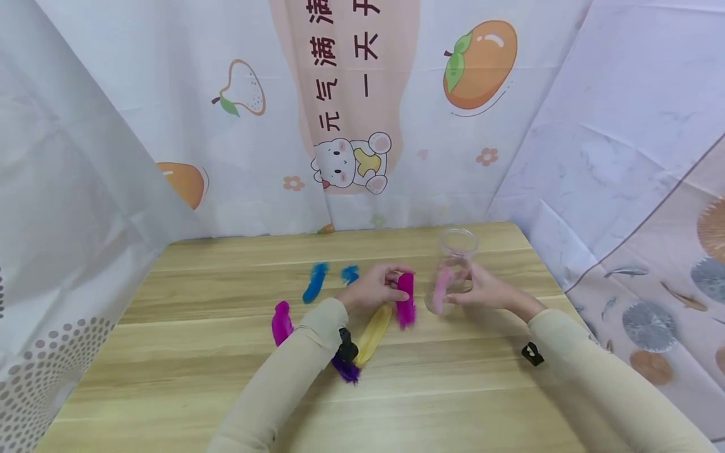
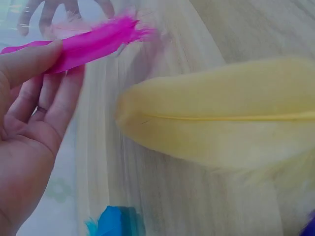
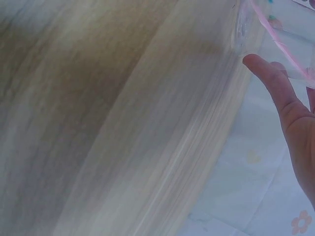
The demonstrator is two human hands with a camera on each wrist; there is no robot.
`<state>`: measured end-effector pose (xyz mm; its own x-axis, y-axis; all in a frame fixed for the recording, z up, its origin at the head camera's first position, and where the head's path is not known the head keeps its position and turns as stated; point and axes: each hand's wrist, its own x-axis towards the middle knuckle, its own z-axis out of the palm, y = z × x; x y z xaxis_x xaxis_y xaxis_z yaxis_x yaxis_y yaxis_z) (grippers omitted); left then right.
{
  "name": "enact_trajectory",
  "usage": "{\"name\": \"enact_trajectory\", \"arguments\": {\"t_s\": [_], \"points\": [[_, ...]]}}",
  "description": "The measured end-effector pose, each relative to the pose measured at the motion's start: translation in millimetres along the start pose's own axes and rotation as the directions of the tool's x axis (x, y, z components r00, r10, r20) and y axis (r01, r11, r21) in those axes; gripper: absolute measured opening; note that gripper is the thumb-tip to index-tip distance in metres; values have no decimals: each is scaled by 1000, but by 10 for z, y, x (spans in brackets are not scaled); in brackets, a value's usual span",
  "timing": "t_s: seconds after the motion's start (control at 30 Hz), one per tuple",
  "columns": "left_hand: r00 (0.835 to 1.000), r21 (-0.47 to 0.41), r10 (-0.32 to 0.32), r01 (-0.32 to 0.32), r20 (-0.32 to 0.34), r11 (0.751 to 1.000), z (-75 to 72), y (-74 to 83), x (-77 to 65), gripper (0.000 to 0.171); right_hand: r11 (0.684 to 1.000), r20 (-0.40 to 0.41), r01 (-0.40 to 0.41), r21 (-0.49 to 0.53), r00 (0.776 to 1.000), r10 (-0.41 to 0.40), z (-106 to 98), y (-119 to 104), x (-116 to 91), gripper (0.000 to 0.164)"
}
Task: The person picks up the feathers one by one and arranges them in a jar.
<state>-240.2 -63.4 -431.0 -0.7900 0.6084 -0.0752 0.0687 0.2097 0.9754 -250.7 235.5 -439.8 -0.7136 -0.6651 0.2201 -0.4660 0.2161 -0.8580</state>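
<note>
Above the wooden table point(image 1: 141, 377), the left hand point(image 1: 370, 288) pinches a magenta feather point(image 1: 405, 303) between thumb and fingers; the right hand point(image 1: 487, 290), thumb and fingers spread, grips a clear jar point(image 1: 449, 257) containing a pale pink feather point(image 1: 442, 289).

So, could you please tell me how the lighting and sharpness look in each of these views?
Head: soft shadow darkens the table beside the right sleeve, and the clear jar has faint edges; left wrist: the magenta feather looks smeared at its fluffy end, and a soft shadow borders the blue feather; right wrist: the table looks blurred, with a broad dim patch at upper left.
</note>
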Motion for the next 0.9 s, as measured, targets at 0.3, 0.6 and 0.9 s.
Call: {"name": "enact_trajectory", "arguments": {"t_s": [0.3,0.6,0.9], "points": [[996,21,39,-38,-81,999,-61,-40,-25,49,1000,8,-14,2,1000,14,13,-15,48,99],[998,-42,23,-26,-66,999,2,-21,43,52,998,-16,-60,0,998,60,-13,-75,-47,101],[996,-27,-1,-1,-85,1000,-9,4,14,34,1000,-8,-20,-24,1000,20,7,-67,-14,101]]}}
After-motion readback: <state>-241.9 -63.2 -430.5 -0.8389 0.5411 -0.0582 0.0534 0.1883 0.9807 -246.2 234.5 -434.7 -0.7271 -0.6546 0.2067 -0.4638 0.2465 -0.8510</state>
